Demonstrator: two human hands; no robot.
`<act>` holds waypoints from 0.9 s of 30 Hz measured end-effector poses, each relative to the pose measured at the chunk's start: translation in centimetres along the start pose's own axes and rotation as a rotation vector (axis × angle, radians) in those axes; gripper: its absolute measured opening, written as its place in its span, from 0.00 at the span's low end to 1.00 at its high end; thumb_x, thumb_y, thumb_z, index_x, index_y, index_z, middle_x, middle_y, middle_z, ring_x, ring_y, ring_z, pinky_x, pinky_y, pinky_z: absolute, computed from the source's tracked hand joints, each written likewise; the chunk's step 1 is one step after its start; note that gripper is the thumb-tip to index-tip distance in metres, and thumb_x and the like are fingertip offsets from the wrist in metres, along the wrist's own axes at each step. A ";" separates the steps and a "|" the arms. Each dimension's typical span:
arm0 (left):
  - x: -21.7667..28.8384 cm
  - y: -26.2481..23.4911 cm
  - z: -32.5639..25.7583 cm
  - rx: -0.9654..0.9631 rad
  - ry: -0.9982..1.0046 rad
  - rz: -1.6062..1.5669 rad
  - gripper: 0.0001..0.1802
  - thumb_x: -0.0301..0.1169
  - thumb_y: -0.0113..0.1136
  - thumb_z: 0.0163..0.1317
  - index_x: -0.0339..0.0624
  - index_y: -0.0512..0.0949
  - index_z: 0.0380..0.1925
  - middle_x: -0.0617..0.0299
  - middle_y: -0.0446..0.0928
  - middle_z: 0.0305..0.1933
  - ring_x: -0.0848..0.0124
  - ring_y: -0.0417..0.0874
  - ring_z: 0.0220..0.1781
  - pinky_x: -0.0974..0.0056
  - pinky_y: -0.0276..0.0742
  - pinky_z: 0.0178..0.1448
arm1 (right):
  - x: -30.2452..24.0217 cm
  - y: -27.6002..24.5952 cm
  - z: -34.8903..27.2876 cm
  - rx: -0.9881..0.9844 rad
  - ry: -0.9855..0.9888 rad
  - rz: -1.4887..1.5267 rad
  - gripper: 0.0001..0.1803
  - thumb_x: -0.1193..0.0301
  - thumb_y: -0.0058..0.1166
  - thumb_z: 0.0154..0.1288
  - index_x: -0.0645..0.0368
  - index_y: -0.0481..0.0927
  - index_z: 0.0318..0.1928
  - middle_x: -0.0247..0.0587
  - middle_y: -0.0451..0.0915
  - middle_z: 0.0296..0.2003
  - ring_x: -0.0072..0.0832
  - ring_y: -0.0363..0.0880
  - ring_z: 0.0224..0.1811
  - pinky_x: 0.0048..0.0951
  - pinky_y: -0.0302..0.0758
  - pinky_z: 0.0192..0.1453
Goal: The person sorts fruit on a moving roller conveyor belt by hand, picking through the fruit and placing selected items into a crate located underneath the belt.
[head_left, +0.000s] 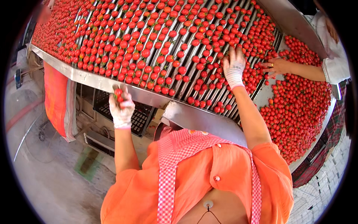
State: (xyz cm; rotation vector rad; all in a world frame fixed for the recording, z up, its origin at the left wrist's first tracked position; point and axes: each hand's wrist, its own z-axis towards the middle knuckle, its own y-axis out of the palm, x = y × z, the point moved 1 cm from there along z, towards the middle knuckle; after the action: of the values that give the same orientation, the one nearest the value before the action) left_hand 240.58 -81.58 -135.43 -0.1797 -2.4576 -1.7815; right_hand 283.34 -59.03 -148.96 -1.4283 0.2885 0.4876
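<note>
Sorting step, I judge: the white-gloved left hand [121, 106] grips small red tomatoes [118, 93] off the metal roller conveyor's [93, 79] near edge; the gloved right hand [234, 67], fingers spread, rests on the rollers. Dropping them needs care.

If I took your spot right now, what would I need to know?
Left hand, gloved, is off the table edge, closed on a few small red tomatoes above a black crate.
Right hand, gloved, lies spread open on the tomatoes on the roller table.
Another person's bare hand works at the right, by the tomato pile in the metal tray.
Done: one handful picked out.
Left: the rollers are full of tomatoes.
</note>
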 end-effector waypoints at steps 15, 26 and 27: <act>8.1 -21.1 -9.2 1.426 0.602 0.996 0.36 0.42 0.68 0.62 0.41 0.70 0.68 0.44 0.70 0.70 0.51 0.73 0.69 0.46 0.68 0.72 | 0.7 -2.6 -21.1 -0.385 -0.247 -0.029 0.30 0.66 0.61 0.59 0.52 0.74 0.64 0.51 0.63 0.71 0.53 0.61 0.73 0.53 0.59 0.76; -4.5 3.7 5.0 0.044 0.367 3.341 0.18 0.50 0.64 0.60 0.52 0.82 0.41 0.62 0.80 0.43 0.61 0.80 0.48 0.50 0.72 0.54 | 4.7 -6.3 -23.9 -0.318 0.144 0.142 0.23 0.69 0.55 0.68 0.59 0.77 0.63 0.59 0.69 0.69 0.52 0.69 0.70 0.42 0.67 0.73; -5.2 4.6 5.8 0.146 0.076 3.412 0.20 0.53 0.63 0.61 0.52 0.81 0.43 0.63 0.81 0.43 0.61 0.80 0.50 0.50 0.71 0.54 | 5.0 -6.3 -24.1 -0.301 0.142 0.145 0.23 0.70 0.55 0.68 0.60 0.77 0.62 0.59 0.70 0.68 0.51 0.70 0.69 0.43 0.69 0.72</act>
State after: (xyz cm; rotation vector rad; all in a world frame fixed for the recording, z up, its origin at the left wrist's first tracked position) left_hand 246.36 -74.85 -133.73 -1.8035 0.3374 0.3782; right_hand 293.08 -82.48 -148.98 -1.7474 0.4491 0.5654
